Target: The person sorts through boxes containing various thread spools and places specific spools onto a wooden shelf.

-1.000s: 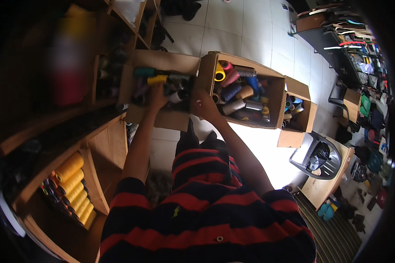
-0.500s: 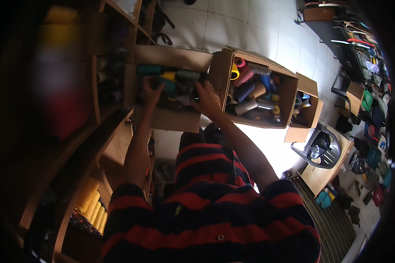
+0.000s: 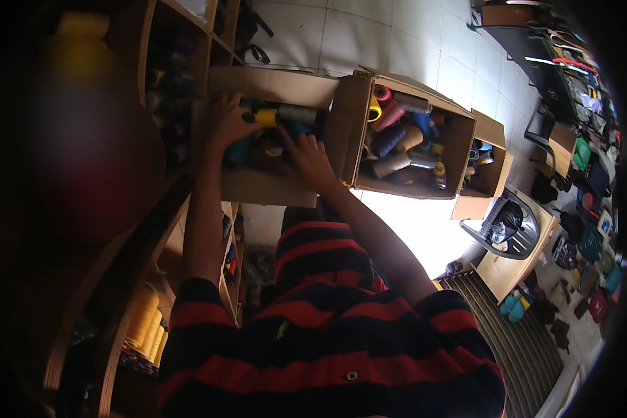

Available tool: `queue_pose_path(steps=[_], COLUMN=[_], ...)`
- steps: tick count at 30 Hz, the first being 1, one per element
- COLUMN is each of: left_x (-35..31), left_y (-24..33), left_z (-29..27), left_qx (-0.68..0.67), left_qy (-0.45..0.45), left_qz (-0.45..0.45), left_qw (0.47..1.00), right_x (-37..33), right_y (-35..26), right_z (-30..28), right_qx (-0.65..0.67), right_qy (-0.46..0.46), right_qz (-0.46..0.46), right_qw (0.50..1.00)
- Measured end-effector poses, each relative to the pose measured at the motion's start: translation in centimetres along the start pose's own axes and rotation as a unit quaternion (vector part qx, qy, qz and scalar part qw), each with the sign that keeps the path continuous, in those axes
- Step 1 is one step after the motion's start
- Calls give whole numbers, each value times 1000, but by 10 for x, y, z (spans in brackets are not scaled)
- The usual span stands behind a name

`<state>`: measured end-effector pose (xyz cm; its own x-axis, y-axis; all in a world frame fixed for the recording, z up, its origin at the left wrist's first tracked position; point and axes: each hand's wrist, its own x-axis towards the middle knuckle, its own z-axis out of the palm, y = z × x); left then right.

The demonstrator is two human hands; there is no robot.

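Note:
An open cardboard box [image 3: 272,187] holding thread spools lies in front of me. Over its left end is my left hand [image 3: 224,127], thumb spread from the fingers, close against a teal thread spool [image 3: 246,104]; whether it touches the spool cannot be told. Beside that lies a yellow thread spool [image 3: 265,116], then a grey thread spool [image 3: 298,115]. My right hand [image 3: 311,161] reaches over the box's right part with fingers apart and nothing seen in them. Darker spools beneath it are shadowed and partly hidden.
A second cardboard box [image 3: 412,189] with mixed spools adjoins on the right, then a smaller box [image 3: 491,129]. Wooden shelving [image 3: 146,66] stands on the left, with yellow spools [image 3: 144,320] low down. A dark chair [image 3: 519,237] is at the right.
My left hand has moved left and up toward the box's end. My right hand has shifted slightly left and down. The teal spools in the box look shifted or newly covered.

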<state>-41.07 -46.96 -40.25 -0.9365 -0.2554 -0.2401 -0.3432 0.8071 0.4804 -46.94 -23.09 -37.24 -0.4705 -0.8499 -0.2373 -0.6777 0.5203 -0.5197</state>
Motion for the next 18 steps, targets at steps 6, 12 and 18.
queue_pose_path(steps=[6,12,18], left_x=[-2,-5,-7], left_y=[-10,-13,-17], left_z=[12,21,25], left_qx=[-17,13,0], left_qy=[-57,-90,-99], left_qz=[-37,-63,-42], left_qw=[998,994,994], right_x=[48,38,33], right_y=[17,68,58], right_z=[3,43,49], right_qx=[96,467,615], right_qy=[-164,-157,-143], right_qz=[289,206,451], right_qw=[938,845,630])
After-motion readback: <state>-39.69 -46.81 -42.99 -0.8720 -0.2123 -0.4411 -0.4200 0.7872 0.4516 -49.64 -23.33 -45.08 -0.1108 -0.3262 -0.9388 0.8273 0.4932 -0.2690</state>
